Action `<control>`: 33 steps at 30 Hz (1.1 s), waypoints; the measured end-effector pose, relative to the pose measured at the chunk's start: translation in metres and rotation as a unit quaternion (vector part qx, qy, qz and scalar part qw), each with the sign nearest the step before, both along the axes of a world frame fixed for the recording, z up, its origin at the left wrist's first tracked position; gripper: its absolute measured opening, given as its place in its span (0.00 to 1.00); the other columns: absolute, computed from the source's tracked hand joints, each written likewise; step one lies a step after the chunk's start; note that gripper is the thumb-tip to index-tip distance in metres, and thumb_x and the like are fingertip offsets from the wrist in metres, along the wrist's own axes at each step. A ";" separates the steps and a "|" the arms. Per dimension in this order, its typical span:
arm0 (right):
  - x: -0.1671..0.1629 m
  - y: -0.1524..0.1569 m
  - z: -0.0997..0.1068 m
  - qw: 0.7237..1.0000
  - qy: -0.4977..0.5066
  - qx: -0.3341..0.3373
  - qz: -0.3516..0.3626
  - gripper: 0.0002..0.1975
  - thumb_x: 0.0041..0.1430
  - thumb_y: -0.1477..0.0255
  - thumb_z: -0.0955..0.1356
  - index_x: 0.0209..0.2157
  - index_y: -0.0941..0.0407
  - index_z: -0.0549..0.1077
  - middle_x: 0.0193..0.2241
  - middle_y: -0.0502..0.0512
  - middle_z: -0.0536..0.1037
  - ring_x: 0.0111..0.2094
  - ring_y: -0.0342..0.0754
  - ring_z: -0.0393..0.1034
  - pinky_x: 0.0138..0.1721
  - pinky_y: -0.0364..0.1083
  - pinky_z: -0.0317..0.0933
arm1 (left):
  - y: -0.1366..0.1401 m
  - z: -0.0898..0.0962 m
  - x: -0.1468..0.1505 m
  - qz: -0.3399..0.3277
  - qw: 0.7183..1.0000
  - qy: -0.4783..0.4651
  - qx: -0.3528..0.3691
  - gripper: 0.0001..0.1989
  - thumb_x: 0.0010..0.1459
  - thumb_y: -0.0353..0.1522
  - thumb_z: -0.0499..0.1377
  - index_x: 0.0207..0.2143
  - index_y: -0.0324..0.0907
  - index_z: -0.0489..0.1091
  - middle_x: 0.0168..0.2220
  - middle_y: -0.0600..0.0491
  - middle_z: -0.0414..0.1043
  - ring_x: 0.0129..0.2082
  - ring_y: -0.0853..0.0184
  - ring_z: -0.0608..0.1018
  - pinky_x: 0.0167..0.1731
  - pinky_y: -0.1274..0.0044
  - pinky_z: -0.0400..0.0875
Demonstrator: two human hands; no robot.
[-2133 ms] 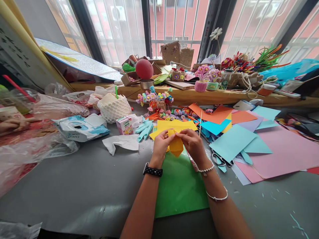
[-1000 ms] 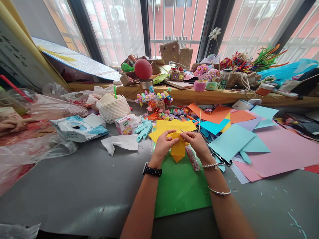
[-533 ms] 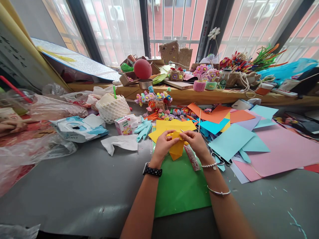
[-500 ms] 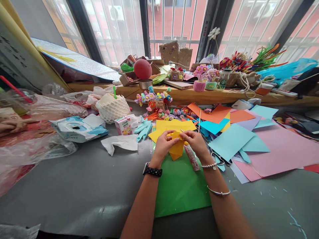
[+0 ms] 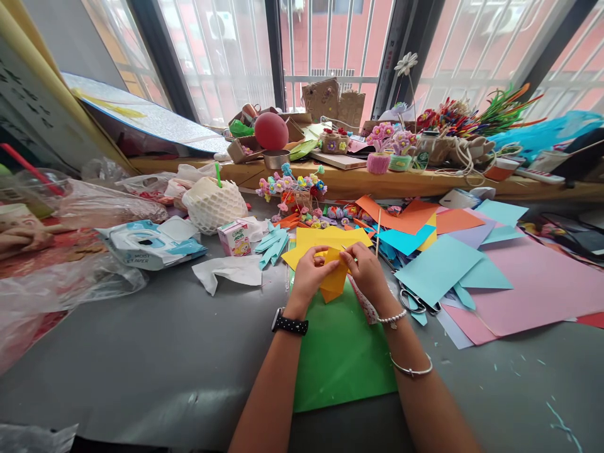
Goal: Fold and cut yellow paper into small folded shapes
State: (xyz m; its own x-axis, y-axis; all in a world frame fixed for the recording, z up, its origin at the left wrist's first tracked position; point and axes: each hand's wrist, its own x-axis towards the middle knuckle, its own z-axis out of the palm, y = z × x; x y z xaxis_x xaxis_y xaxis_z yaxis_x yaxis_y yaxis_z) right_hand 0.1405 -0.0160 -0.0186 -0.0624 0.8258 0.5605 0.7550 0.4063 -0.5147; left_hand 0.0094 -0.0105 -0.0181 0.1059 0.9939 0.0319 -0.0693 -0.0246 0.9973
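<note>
A folded piece of yellow paper is held up between my two hands. My left hand grips its left side, thumb in front and fingers partly behind. At the upper right edge, my right hand pinches the same paper with closed fingers; the exact contact is partly hidden. Below lies a green sheet. Larger yellow sheets rest just behind my hands. A patterned strip is partly covered by my right hand.
Scissors lie right of my hands beside light-blue paper and pink paper. To the left are a wet-wipe pack, a small box and a white tissue. Pipe-cleaner flowers stand behind. Another person's hand shows far left.
My right hand has turned slightly and its wrist has shifted a little left, covering more of the patterned strip. Both hands keep hold of the yellow paper.
</note>
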 end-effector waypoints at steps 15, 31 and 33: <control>-0.002 -0.002 -0.002 0.994 -0.103 0.012 -0.022 0.12 0.58 0.70 0.55 0.24 0.55 0.62 0.25 0.54 0.65 0.29 0.47 0.60 0.31 0.45 0.54 | 0.001 -0.001 -0.001 0.019 1.000 0.002 0.017 0.21 0.36 0.34 0.63 0.35 0.38 0.62 0.22 0.56 0.67 0.23 0.72 0.70 0.24 0.81 0.62; 0.000 -0.001 0.000 1.000 0.021 -0.003 0.007 0.11 0.57 0.70 0.57 0.22 0.55 0.60 0.24 0.53 0.64 0.27 0.46 0.60 0.29 0.44 0.54 | 0.003 -0.001 -0.003 0.039 0.997 -0.058 0.021 0.22 0.37 0.34 0.63 0.36 0.39 0.60 0.26 0.53 0.70 0.26 0.70 0.73 0.27 0.79 0.66; -0.001 -0.001 0.000 0.999 0.040 -0.011 0.011 0.11 0.56 0.69 0.57 0.23 0.56 0.61 0.24 0.53 0.65 0.27 0.46 0.60 0.28 0.43 0.55 | 0.003 -0.001 -0.003 0.036 0.998 -0.053 0.023 0.22 0.38 0.34 0.63 0.36 0.39 0.60 0.27 0.53 0.70 0.26 0.70 0.73 0.27 0.79 0.66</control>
State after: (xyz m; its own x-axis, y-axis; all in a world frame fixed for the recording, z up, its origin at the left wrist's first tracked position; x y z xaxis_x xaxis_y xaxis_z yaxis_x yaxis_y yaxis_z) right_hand 0.1399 -0.0169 -0.0185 -0.0359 0.8367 0.5465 0.7017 0.4105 -0.5823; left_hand 0.0064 -0.0075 -0.0190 0.0283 0.9961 0.0839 -0.1717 -0.0779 0.9821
